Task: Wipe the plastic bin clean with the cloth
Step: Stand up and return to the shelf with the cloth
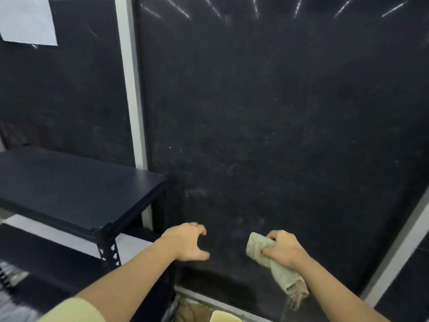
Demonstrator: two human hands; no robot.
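Nearest you, at the bottom left, a pale yellow sleeve covers your left upper arm, and both bare forearms reach forward. At the bottom edge between them, a pale rounded object and some brownish material show only in part; whether either belongs to the plastic bin cannot be told, and no bin is clearly in view.

Your right hand is clenched around the cloth, a pale green rolled rag. One bunched end sticks out past your fingers toward the left, and the frayed tail hangs down below your wrist.

Your left hand is released and holds nothing: its fingers are curled and spread like a claw, the thumb apart from them, just in front of the dark panel. The two hands are near each other but apart.

To your left stands a black metal shelf with a perforated corner post. Beyond it, a white vertical strip divides the dark wall, and a sheet of white paper hangs at the upper left.
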